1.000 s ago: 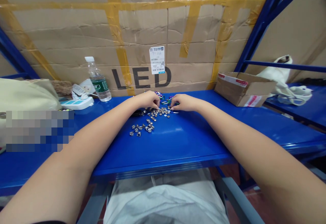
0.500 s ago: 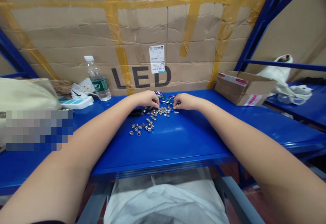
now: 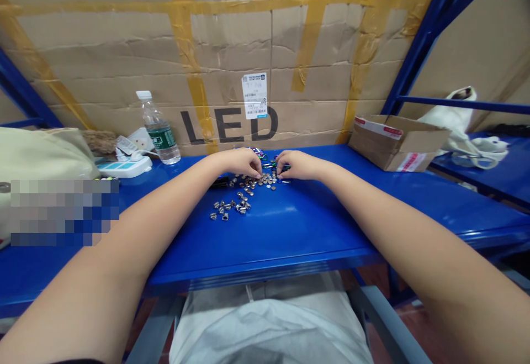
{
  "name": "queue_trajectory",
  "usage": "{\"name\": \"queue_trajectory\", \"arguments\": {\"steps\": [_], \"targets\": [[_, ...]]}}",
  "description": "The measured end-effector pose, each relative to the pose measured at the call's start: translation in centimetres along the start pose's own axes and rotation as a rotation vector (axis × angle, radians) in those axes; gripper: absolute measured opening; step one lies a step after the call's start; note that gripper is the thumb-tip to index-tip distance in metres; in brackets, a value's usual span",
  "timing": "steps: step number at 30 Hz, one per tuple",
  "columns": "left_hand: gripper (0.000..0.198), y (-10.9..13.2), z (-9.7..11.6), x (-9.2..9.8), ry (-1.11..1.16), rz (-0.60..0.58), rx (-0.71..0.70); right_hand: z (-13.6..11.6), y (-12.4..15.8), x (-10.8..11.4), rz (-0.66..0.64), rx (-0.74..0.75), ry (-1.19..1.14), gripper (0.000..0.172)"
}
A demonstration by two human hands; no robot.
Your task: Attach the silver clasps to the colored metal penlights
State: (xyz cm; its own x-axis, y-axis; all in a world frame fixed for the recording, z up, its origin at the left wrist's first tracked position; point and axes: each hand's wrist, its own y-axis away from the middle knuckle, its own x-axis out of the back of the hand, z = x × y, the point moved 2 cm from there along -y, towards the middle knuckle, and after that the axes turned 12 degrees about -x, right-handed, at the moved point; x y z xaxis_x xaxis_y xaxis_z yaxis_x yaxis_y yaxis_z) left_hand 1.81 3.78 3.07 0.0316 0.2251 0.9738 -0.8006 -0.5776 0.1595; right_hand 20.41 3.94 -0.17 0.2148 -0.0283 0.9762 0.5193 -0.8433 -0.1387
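My left hand reaches down at the back of the blue table, fingers bent together at the edge of a spread of small round metal pieces. Whatever its fingertips may hold is too small to make out. Just to the right, my right hand is curled with thumb and fingers drawn together over the same spread; its fingertips are partly hidden. Shiny coloured metallic pieces lie between and behind the hands. Nearer to me sits a loose group of larger silvery metal pieces.
A water bottle and a white power strip stand at the left, beside a pale bag. An open cardboard box sits at the right. Taped cardboard closes off the back of the blue table.
My right hand has shifted slightly left, towards my left hand. My left fingertips have moved slightly down and to the right among the small round pieces.
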Motion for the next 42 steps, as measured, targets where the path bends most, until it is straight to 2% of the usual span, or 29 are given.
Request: {"name": "queue_trajectory", "arguments": {"steps": [5, 11, 14, 19, 23, 28, 42], "targets": [[0.023, 0.4, -0.7, 0.3, -0.013, 0.029, 0.015, -0.2, 0.2, 0.2, -0.003, 0.044, -0.011, 0.009], [0.018, 0.2, -1.5, -0.2, 0.011, 0.035, 0.039, -0.4, 0.6, 0.4, -0.033, 0.083, 0.003, 0.01], [0.02, 0.1, -1.7, -0.4, -0.03, 0.046, 0.066, -0.8, 0.8, 0.6, -0.059, 0.088, -0.002, 0.011], [0.022, 0.1, -1.8, -0.2, -0.105, 0.046, 0.073, -1.9, 1.1, 0.7, -0.027, 0.068, -0.023, 0.011], [0.025, 0.6, -1.5, 0.3, -0.115, 0.019, 0.101, -2.3, 0.9, 0.3, -0.05, 0.086, -0.007, 0.012], [0.023, 1.1, -0.8, 0.4, -0.042, -0.075, 0.098, -2.4, 0.8, 0.1, -0.059, 0.076, 0.026, 0.013], [0.027, 1.0, -0.6, 0.1, -0.086, -0.134, 0.092, -2.9, 0.8, -0.1, -0.062, 0.009, 0.061, 0.021]]}}
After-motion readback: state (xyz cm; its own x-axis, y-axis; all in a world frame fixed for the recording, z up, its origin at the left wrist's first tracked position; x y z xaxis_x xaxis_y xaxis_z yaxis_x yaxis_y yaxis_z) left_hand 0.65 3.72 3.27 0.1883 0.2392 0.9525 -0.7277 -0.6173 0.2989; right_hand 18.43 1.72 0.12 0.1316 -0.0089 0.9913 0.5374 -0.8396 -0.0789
